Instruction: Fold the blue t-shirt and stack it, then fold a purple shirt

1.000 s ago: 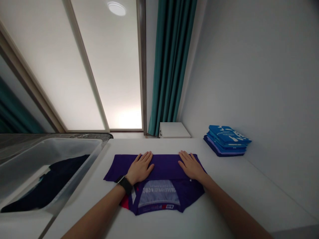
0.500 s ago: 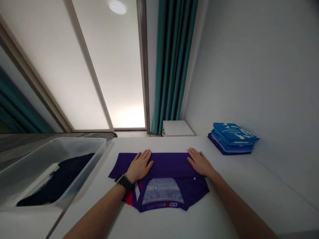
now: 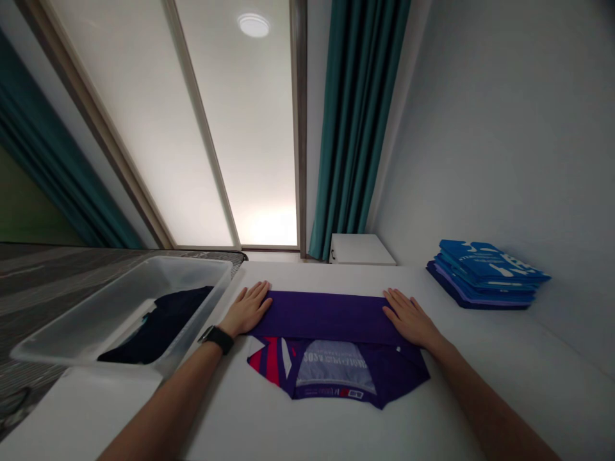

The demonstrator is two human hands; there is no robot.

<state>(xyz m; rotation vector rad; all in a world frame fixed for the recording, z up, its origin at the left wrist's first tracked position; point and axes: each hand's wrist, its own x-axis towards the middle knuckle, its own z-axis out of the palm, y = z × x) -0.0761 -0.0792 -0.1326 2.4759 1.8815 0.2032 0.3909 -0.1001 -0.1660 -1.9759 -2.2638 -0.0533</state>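
Observation:
A purple T-shirt (image 3: 331,317) lies on the white table (image 3: 269,422), its far part folded over in a straight band. Its neckline faces me, with a grey printed panel in the middle and red and white stripes on the left sleeve. My left hand (image 3: 247,309) rests flat on the left end of the band, fingers stretched out. On the right end lies my right hand (image 3: 410,317), also flat with fingers extended. Neither hand grips the cloth. A dark watch is on my left wrist.
At the right, against the wall, sits a stack of folded blue and purple clothes (image 3: 490,272). A clear plastic bin (image 3: 120,275) with dark clothing (image 3: 163,323) in it stands on the left. Behind the table are a white cabinet (image 3: 362,248) and a teal curtain (image 3: 360,128).
My left hand has slid outward to the left end of the folded band, uncovering more of the striped sleeve. My right hand stays on the right end. The view has turned slightly left.

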